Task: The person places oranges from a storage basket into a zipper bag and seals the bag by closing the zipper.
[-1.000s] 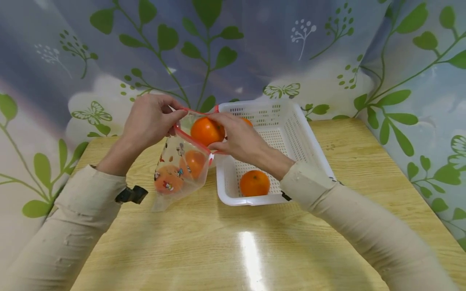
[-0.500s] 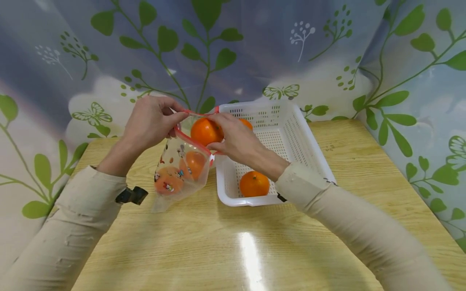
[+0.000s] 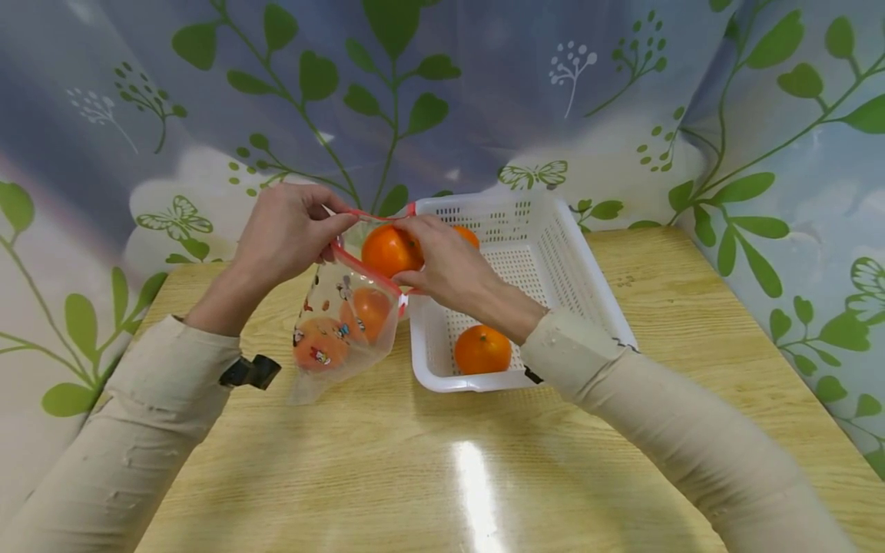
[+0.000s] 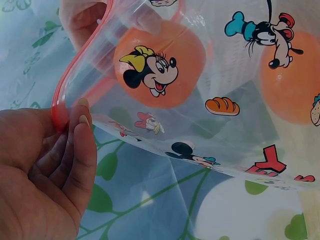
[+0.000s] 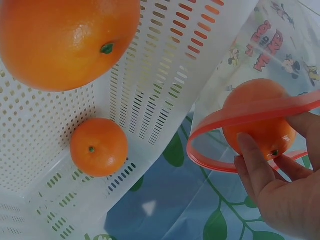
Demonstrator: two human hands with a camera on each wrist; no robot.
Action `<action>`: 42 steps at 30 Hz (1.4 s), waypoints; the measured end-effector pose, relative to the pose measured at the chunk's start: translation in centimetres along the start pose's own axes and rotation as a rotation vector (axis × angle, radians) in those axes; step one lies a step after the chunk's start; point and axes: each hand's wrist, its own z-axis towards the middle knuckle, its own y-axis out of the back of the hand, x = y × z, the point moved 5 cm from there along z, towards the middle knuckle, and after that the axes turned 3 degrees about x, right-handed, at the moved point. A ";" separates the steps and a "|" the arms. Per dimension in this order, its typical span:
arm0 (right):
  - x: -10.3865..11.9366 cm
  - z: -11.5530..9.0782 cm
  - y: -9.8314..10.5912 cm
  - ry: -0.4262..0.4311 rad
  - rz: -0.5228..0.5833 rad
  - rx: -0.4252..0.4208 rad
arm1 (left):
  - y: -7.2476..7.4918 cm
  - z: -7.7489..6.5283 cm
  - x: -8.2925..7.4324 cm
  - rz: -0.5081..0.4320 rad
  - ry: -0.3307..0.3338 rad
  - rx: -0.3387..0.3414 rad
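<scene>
A clear plastic zip bag (image 3: 349,367) with a red zip edge and cartoon prints hangs open at the basket's left side. My left hand (image 3: 285,230) pinches that red edge between thumb and fingers. Two oranges show through the bag's wall, one low at the left (image 3: 321,343) and one beside it (image 3: 368,311). In its mouth, my right hand (image 3: 452,265) grips another orange (image 3: 387,250) with thumb and fingertips. The right wrist view shows this orange (image 5: 257,97) partly behind the red strip, fingers inside the opening.
A white perforated plastic basket (image 3: 423,375) stands on the wooden table (image 3: 387,476). It holds one orange at the front (image 3: 482,349) and another at the back (image 3: 469,234), half hidden by my right hand. A leaf-patterned curtain (image 3: 484,92) hangs behind.
My right forearm has shifted slightly left. Both hands, the bag and the gripped orange stay almost where they were.
</scene>
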 end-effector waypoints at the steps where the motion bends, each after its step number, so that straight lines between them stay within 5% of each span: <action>1: 0.0 0.0 0.0 -0.002 0.005 0.001 | 0.0 0.0 0.0 -0.001 0.000 0.000; 14: -0.4 0.0 0.8 -0.025 -0.006 0.026 | 0.0 0.0 0.3 0.012 0.010 -0.005; 25: -3.4 -0.9 2.6 -0.107 0.043 0.072 | 0.2 0.1 1.3 -0.097 0.070 -0.021; 33: -6.0 -2.6 1.8 -0.147 -0.090 0.374 | 0.2 0.1 1.7 -0.103 0.063 -0.052; 42: -7.4 -5.6 -0.2 -0.201 -0.101 0.701 | -0.1 -0.2 2.1 -0.113 0.081 -0.055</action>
